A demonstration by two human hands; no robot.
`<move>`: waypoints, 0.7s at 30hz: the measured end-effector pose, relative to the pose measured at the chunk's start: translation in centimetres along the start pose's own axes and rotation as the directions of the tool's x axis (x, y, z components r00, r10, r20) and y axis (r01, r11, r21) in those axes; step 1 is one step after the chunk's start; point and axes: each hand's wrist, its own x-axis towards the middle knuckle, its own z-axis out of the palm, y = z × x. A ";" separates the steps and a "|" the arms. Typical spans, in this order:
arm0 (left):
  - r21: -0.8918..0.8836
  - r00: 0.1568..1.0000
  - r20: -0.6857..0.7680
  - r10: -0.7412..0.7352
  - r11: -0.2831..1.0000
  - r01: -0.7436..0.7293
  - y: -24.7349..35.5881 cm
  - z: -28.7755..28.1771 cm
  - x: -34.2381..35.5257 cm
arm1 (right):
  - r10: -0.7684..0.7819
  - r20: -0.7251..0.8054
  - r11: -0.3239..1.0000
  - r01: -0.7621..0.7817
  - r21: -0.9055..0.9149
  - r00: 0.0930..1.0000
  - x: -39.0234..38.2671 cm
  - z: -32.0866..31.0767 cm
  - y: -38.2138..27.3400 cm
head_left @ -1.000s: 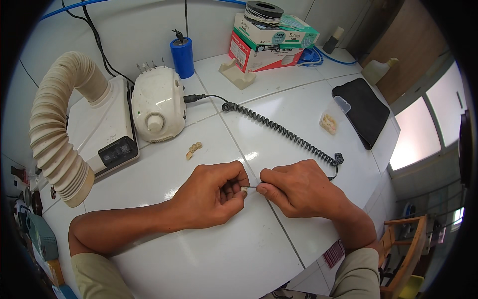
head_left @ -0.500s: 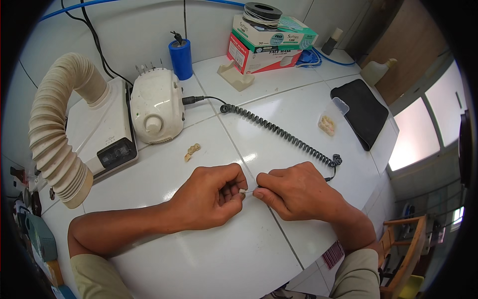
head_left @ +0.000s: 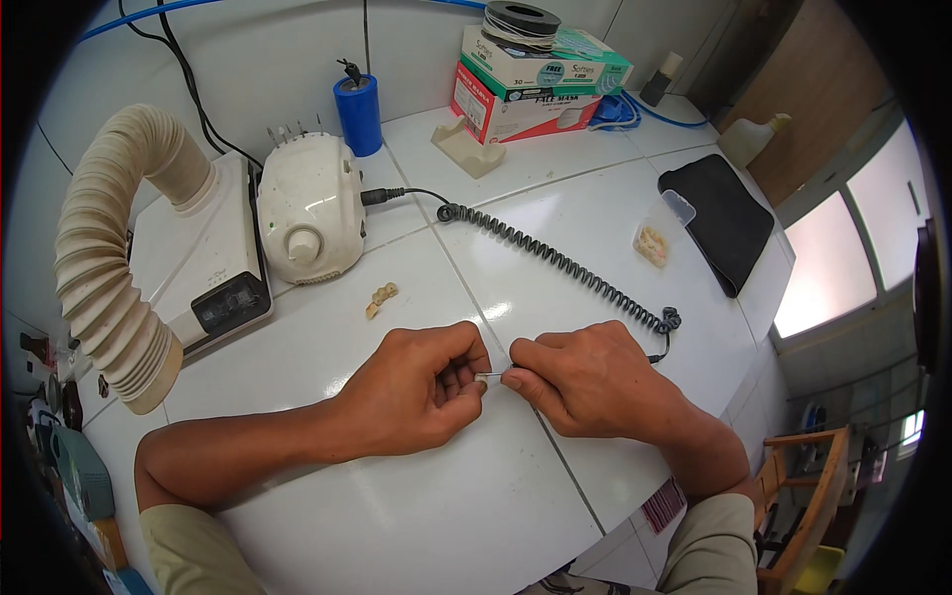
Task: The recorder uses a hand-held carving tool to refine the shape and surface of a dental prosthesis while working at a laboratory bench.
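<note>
My left hand (head_left: pixel 421 387) is closed, with a small off-white piece, perhaps a dental crown (head_left: pixel 482 377), pinched between thumb and fingers. My right hand (head_left: pixel 595 382) wraps round a rotary handpiece, its body mostly hidden by my palm. The handpiece's thin metal bit (head_left: pixel 496 374) points left and meets the small piece. From behind my right hand a black coiled cable (head_left: pixel 555 260) runs to a white control unit (head_left: pixel 312 208) with a knob and several bits on top. Beyond my left hand lies a tooth-coloured dental bridge (head_left: pixel 382 298).
A white box with a ribbed hose (head_left: pixel 94 248) stands at left. Farther back are a blue cylinder (head_left: pixel 358 117), a beige holder (head_left: pixel 466 149) and stacked mask boxes (head_left: pixel 526 104) under a wire spool (head_left: pixel 521 25). At right are a small clear container (head_left: pixel 651 245) and a black pouch (head_left: pixel 729 218).
The bit and the small off-white piece have shifted slightly against each other between my fingertips. Both hands keep their grip and stay almost in place.
</note>
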 end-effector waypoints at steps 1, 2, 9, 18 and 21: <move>0.005 1.000 0.002 -0.004 1.000 0.004 0.0 0.0 0.0 | 0.004 -0.004 1.000 -0.004 -0.004 1.000 0.0 0.0 -0.1; 0.004 1.000 0.002 -0.004 1.000 0.004 0.0 0.0 0.0 | 0.009 -0.009 1.000 -0.009 -0.008 1.000 0.0 0.1 -0.1; 0.002 1.000 0.004 0.001 1.000 -0.001 -0.1 0.0 0.0 | 0.015 -0.017 1.000 -0.015 -0.010 1.000 0.0 0.1 -0.2; 0.009 1.000 -0.002 0.009 1.000 -0.009 -0.2 0.0 0.1 | -0.042 -0.031 0.999 0.041 -0.017 0.999 -0.1 0.2 0.0; 0.007 1.000 -0.007 0.008 1.000 -0.008 -0.2 0.0 0.0 | 0.017 -0.033 1.000 -0.018 -0.022 0.999 -0.1 0.4 -0.1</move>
